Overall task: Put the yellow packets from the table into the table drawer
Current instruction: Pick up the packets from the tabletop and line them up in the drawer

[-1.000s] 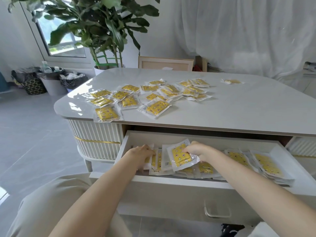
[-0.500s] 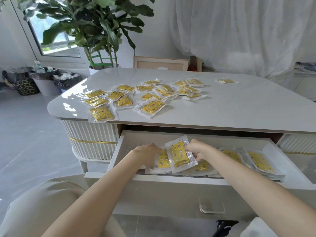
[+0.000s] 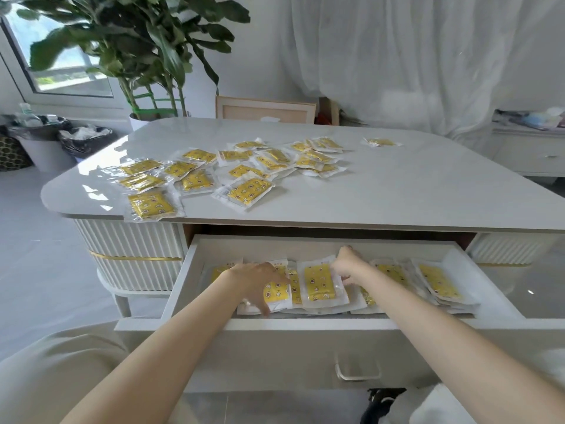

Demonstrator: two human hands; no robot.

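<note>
The wide white drawer [image 3: 305,325] of the pale, round-cornered table [image 3: 428,197] stands pulled well out, and both bare arms reach in over its front rim. The left hand [image 3: 255,278] lies on the left stack of yellow packets in clear wrappers [image 3: 276,293], fingers straight and slightly spread, thumb pointing down toward the front wall. Just beside it, the right hand [image 3: 350,266] has its fingers curled, pinching the right edge of a single yellow packet [image 3: 318,283] that lies on top of the middle heap. Another stack of packets [image 3: 438,281] sits toward the drawer's right end, short of the side wall. A strip of drawer floor shows behind the stacks, along the back wall. On the tabletop, a loose spread of the same packets [image 3: 244,169] keeps to the left half. One front packet [image 3: 151,206] lies right at the near edge, its wrapper just over the lip. A lone packet [image 3: 380,142] lies apart, farther back.
</note>
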